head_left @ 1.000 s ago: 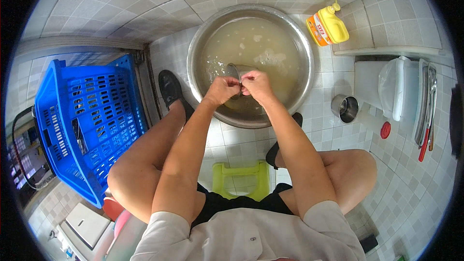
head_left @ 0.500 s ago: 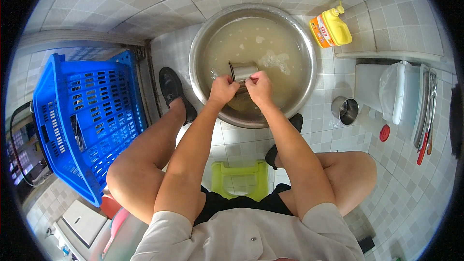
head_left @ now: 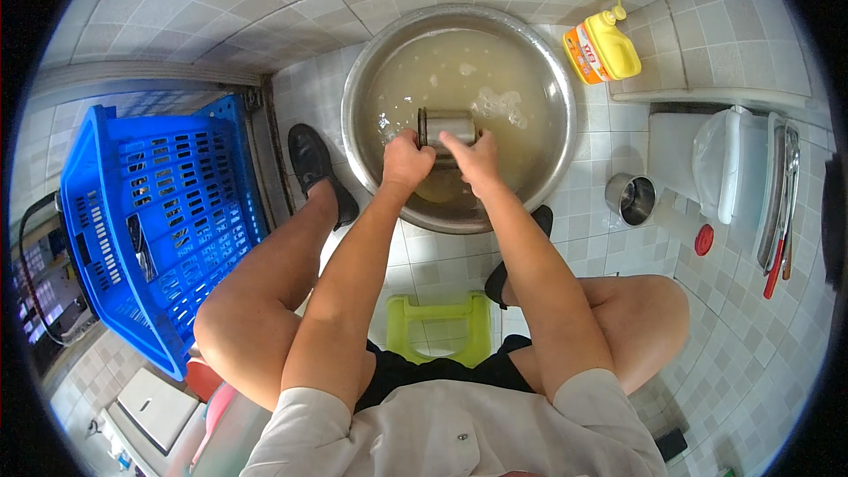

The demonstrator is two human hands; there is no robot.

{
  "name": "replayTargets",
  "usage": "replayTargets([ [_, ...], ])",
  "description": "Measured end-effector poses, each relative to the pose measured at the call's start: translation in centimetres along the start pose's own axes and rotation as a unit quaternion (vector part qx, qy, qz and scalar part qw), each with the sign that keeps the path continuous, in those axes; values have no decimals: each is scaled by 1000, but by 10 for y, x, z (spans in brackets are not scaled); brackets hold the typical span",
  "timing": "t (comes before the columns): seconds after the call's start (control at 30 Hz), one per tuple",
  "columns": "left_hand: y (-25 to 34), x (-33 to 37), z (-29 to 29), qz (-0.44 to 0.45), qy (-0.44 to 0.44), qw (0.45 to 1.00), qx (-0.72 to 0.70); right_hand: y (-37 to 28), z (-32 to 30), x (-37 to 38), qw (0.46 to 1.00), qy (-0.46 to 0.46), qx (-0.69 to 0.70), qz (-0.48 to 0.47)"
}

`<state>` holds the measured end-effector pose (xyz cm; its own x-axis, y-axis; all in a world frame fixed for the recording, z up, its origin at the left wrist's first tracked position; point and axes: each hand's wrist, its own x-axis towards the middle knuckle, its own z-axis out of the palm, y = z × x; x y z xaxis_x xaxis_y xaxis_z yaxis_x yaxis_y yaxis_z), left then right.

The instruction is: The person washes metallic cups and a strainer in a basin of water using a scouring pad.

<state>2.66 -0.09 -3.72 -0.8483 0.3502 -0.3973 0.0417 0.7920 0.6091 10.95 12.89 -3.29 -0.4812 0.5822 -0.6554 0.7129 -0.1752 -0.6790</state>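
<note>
Your left hand point(head_left: 405, 162) and right hand point(head_left: 470, 159) each grip one end of a small cylindrical steel cup point(head_left: 447, 126), held sideways over the large round steel basin point(head_left: 558, 159) so the cloudy water reaches it.

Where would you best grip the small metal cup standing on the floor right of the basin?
Probably by its round side wall, from above: the metal cup stands upright with its open mouth up on the tiled floor, clear of the basin. No handle shows in this view.
</note>
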Motion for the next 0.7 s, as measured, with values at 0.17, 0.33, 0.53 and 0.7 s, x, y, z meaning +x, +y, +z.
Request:
replayTargets([
  [0.17,10,-3,2,13,-3,1000,-19,3,-31,18,938,-127,226,231],
  [0.33,25,-6,1,61,-101,990,-74,23,-50,36,892,-233,282,265],
  [0.53,22,-4,-7,76,-169,967,-173,33,-36,27,815,-261,437,278],
  [0.7,31,-4,-12,93,-130,979,-129,35,-39,38,812,-287,440,253],
])
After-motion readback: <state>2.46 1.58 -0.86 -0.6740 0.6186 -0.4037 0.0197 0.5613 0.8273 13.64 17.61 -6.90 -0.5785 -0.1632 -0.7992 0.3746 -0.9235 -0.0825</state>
